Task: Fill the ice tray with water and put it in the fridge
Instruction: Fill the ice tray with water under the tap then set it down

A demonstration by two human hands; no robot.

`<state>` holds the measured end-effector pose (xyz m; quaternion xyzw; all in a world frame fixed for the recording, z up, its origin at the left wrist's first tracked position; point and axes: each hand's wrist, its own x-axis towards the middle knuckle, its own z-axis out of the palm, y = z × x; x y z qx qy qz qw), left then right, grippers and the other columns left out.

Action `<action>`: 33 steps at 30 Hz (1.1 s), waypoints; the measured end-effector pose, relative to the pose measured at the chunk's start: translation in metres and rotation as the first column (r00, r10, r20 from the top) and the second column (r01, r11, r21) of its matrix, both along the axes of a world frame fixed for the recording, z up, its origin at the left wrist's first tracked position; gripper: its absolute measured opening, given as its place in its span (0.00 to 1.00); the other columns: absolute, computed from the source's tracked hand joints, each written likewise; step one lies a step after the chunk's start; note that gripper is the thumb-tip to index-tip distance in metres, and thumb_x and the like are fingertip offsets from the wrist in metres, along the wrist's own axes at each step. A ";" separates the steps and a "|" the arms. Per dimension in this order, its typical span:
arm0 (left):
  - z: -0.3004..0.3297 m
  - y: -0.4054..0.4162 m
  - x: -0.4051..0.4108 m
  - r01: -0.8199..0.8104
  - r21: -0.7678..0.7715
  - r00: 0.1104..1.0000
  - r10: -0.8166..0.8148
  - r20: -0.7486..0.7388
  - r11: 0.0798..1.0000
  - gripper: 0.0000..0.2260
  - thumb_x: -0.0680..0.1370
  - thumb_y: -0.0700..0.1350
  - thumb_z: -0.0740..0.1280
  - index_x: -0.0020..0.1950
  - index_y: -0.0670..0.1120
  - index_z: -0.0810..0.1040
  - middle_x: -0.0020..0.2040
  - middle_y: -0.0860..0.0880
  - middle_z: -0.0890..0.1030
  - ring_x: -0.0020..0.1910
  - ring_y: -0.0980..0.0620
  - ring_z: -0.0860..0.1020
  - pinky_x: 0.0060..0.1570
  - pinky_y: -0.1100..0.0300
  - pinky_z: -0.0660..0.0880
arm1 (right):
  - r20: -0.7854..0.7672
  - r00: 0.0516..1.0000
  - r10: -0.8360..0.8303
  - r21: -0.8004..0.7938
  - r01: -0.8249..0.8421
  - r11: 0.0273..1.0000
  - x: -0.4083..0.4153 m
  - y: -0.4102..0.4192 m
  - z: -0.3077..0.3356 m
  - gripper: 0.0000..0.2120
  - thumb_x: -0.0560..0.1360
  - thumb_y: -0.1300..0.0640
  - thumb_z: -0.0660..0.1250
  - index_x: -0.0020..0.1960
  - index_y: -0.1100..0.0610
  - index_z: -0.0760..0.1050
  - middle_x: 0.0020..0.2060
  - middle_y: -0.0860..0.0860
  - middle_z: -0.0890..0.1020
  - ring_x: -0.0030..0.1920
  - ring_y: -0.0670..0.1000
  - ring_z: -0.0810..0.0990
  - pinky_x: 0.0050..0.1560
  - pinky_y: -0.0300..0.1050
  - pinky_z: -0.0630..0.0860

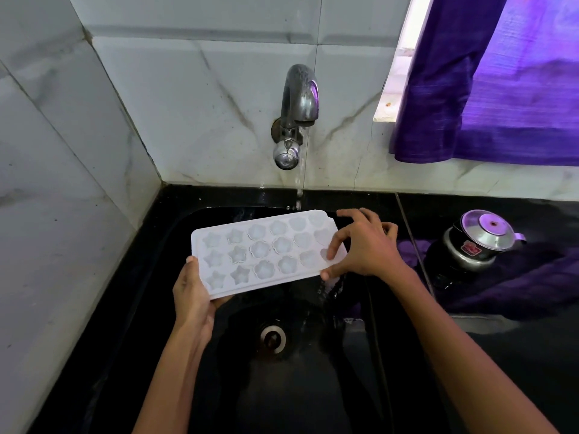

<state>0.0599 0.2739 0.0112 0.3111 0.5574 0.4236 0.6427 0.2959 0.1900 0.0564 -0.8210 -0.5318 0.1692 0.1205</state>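
Observation:
A white ice tray (263, 255) with star and flower moulds is held over the black sink (175, 233), tilted down toward its right end. My left hand (192, 296) grips the tray's near left corner from below. My right hand (363, 245) holds the right end, fingers spread over the top and thumb at the near edge. Water runs from the chrome tap (299, 101) in a thin stream that lands near the tray's far edge. Water spills off the tray's right corner into the sink.
The sink drain (273, 338) lies below the tray. A metal pressure cooker (476, 242) stands on the black counter to the right, on a purple cloth (517, 286). A purple curtain (501, 89) hangs at the upper right. Marble tile walls close the left and back.

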 end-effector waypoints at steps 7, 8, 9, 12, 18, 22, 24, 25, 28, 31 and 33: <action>-0.003 0.002 0.001 0.013 0.002 1.000 -0.013 -0.014 1.000 0.19 0.82 0.55 0.55 0.63 0.45 0.75 0.55 0.44 0.82 0.51 0.45 0.82 0.46 0.47 0.79 | -0.347 0.934 0.081 0.139 -0.034 0.990 0.003 0.020 0.002 0.21 0.68 0.44 0.73 0.58 0.45 0.72 0.71 0.49 0.60 0.68 0.49 0.66 0.63 0.40 0.62; -0.003 0.001 0.002 0.016 0.002 1.000 -0.016 -0.015 1.000 0.18 0.82 0.54 0.55 0.63 0.45 0.75 0.55 0.44 0.82 0.51 0.45 0.82 0.46 0.47 0.79 | -0.329 0.940 0.094 0.138 -0.050 0.989 -0.001 0.024 -0.002 0.19 0.70 0.44 0.71 0.60 0.45 0.72 0.72 0.50 0.59 0.68 0.51 0.66 0.66 0.43 0.63; -0.002 0.001 0.002 0.019 0.002 1.000 -0.019 -0.015 1.000 0.18 0.82 0.54 0.55 0.63 0.45 0.75 0.55 0.44 0.82 0.51 0.45 0.82 0.45 0.48 0.79 | -0.302 0.948 0.098 0.121 -0.064 0.991 -0.004 0.029 -0.007 0.17 0.73 0.45 0.69 0.60 0.45 0.73 0.72 0.51 0.58 0.69 0.53 0.67 0.67 0.47 0.65; -0.001 -0.002 0.003 0.026 0.004 1.000 -0.026 -0.012 1.000 0.18 0.82 0.54 0.55 0.63 0.45 0.75 0.54 0.45 0.83 0.50 0.45 0.82 0.42 0.50 0.79 | -0.228 0.970 0.085 0.047 -0.076 0.996 -0.009 0.041 -0.015 0.15 0.76 0.49 0.66 0.63 0.47 0.74 0.73 0.52 0.59 0.70 0.55 0.64 0.68 0.53 0.65; -0.001 -0.008 0.005 0.028 0.009 1.000 -0.027 -0.003 1.000 0.16 0.82 0.53 0.55 0.61 0.46 0.76 0.52 0.46 0.83 0.48 0.47 0.83 0.40 0.51 0.79 | -0.142 0.988 0.065 -0.005 -0.067 0.998 -0.007 0.042 -0.011 0.13 0.74 0.52 0.70 0.57 0.53 0.79 0.65 0.50 0.68 0.60 0.55 0.72 0.56 0.47 0.70; -0.001 -0.010 0.006 0.031 0.005 1.000 -0.031 0.005 1.000 0.16 0.82 0.53 0.55 0.61 0.46 0.76 0.51 0.46 0.83 0.47 0.48 0.83 0.38 0.53 0.79 | -0.096 0.993 0.067 0.000 -0.067 0.998 -0.008 0.041 -0.007 0.12 0.74 0.52 0.70 0.56 0.52 0.79 0.62 0.51 0.69 0.57 0.55 0.73 0.56 0.50 0.73; -0.001 -0.009 0.006 0.026 0.004 1.000 -0.026 0.008 1.000 0.17 0.82 0.53 0.55 0.61 0.46 0.76 0.52 0.46 0.83 0.47 0.48 0.83 0.39 0.52 0.79 | -0.070 0.994 0.080 0.013 -0.079 0.997 -0.011 0.041 -0.006 0.13 0.76 0.52 0.68 0.60 0.49 0.77 0.64 0.51 0.68 0.59 0.56 0.71 0.57 0.52 0.72; 0.000 -0.008 0.005 0.023 0.003 1.000 -0.023 0.008 1.000 0.17 0.82 0.54 0.55 0.62 0.46 0.76 0.52 0.46 0.83 0.48 0.47 0.83 0.40 0.52 0.79 | -0.054 0.995 0.086 0.023 -0.085 0.996 -0.012 0.042 -0.007 0.13 0.77 0.51 0.66 0.61 0.47 0.76 0.65 0.51 0.67 0.59 0.57 0.70 0.57 0.52 0.72; 0.000 -0.005 0.003 0.013 0.005 1.000 -0.013 0.007 1.000 0.17 0.82 0.54 0.55 0.62 0.46 0.76 0.53 0.46 0.83 0.50 0.46 0.82 0.41 0.51 0.79 | -0.026 0.996 0.084 0.050 -0.083 0.995 -0.016 0.045 -0.006 0.13 0.77 0.51 0.65 0.61 0.48 0.77 0.65 0.50 0.68 0.60 0.56 0.71 0.55 0.51 0.72; -0.001 -0.003 0.000 -0.001 0.008 1.000 0.001 0.003 1.000 0.18 0.82 0.54 0.55 0.63 0.46 0.75 0.54 0.45 0.83 0.50 0.46 0.82 0.41 0.51 0.79 | -0.057 0.997 0.054 0.091 -0.049 0.995 -0.018 0.051 -0.003 0.12 0.74 0.50 0.69 0.56 0.51 0.80 0.63 0.49 0.72 0.59 0.55 0.74 0.57 0.53 0.73; -0.002 -0.002 -0.002 -0.006 0.007 1.000 0.006 0.004 1.000 0.18 0.82 0.54 0.55 0.64 0.46 0.75 0.55 0.45 0.83 0.50 0.46 0.82 0.40 0.52 0.79 | -0.059 0.996 0.061 0.087 -0.056 0.995 -0.019 0.054 -0.001 0.12 0.74 0.50 0.70 0.56 0.52 0.81 0.63 0.49 0.72 0.59 0.55 0.75 0.57 0.53 0.73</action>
